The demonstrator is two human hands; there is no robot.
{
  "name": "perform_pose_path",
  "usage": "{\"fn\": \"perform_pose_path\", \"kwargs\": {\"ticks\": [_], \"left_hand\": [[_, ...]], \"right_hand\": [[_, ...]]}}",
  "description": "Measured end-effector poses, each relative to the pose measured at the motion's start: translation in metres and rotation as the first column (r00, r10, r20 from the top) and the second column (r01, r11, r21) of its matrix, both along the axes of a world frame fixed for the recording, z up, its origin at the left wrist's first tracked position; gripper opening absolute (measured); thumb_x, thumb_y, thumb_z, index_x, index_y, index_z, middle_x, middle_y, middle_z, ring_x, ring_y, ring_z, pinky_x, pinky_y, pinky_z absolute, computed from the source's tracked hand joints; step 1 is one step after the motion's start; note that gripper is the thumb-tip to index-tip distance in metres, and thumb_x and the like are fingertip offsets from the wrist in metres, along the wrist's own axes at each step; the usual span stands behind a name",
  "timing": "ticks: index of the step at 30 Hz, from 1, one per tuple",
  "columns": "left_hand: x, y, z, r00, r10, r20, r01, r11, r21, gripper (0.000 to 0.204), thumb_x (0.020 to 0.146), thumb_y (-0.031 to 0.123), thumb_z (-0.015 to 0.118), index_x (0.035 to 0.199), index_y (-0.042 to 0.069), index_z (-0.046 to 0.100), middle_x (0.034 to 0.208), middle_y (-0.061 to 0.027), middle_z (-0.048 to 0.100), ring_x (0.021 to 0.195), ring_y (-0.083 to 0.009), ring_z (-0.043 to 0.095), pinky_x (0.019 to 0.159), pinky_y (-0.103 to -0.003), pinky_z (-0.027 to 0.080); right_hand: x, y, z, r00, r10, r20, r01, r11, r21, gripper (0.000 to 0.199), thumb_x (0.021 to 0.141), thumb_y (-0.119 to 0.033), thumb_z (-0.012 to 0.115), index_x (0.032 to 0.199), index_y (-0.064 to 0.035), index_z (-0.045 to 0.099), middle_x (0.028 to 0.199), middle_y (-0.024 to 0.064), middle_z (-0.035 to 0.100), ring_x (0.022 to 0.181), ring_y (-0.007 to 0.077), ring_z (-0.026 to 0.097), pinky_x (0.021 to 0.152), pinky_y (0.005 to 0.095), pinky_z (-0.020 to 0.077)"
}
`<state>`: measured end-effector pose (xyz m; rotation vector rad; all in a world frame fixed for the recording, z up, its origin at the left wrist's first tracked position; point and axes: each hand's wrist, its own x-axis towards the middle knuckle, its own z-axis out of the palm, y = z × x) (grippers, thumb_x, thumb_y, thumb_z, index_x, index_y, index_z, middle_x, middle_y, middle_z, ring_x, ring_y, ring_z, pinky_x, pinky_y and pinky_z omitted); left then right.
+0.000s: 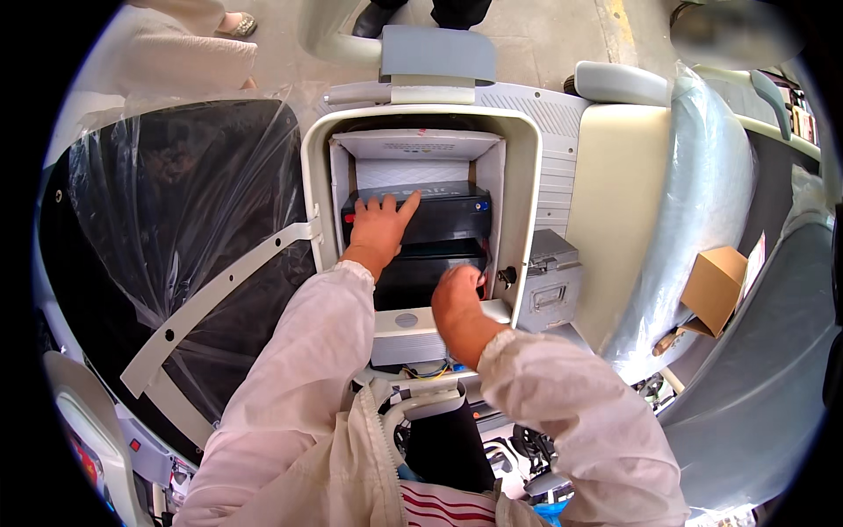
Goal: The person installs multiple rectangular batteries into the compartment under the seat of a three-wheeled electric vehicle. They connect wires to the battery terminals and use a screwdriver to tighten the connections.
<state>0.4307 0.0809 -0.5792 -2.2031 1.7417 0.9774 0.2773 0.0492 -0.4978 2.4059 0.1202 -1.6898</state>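
Note:
A cream-rimmed compartment [529, 202] holds two black block batteries. My left hand [378, 230] lies on the farther battery [439, 220], fingers spread over its top and near face, left of its middle. That battery has a red terminal at the left and a blue one at the right. The nearer battery [413, 277] sits lower and is partly covered by my hands. Above its right end, my right hand [461, 303] is curled closed. A bit of red wire shows beside these fingers; what they hold, if anything, is hidden.
An opened cardboard box liner [413, 145] surrounds the batteries. At the left, the black hinged lid [202, 176] stands open under plastic film. A grey metal box [551, 294] sits right of the compartment. Farther right are wrapped seats and a small cardboard box [713, 285]. People stand beyond.

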Motion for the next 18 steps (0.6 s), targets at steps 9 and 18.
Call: {"fn": "perform_pose_path", "kwargs": {"ticks": [9,18], "left_hand": [[-0.005,0.004,-0.001,1.000,0.020,0.023,-0.020,1.000,0.001,0.104,0.068,0.024,0.088,0.153,0.024,0.029,0.124,-0.0140,0.056,0.117,-0.0346,0.054,0.101,-0.052,0.041],[0.014,0.008,-0.010,0.993,0.049,-0.104,-0.044,0.998,0.051,0.097,0.062,0.021,0.089,0.144,0.015,0.037,0.133,-0.0166,0.051,0.127,-0.0353,0.049,0.104,-0.047,0.040]], "right_hand": [[-0.031,0.000,0.053,0.676,-0.582,-0.451,0.621,0.780,-0.076,0.025,0.087,-0.018,0.064,0.109,-0.0100,0.072,0.105,0.0038,0.073,0.091,0.0221,0.069,0.067,0.0386,0.0532],[-0.004,-0.089,0.017,0.285,-0.832,0.476,0.755,0.501,0.423,0.045,0.084,-0.010,0.063,0.128,-0.0039,0.055,0.126,0.0216,0.059,0.117,0.0353,0.058,0.094,0.0423,0.0505]]}}
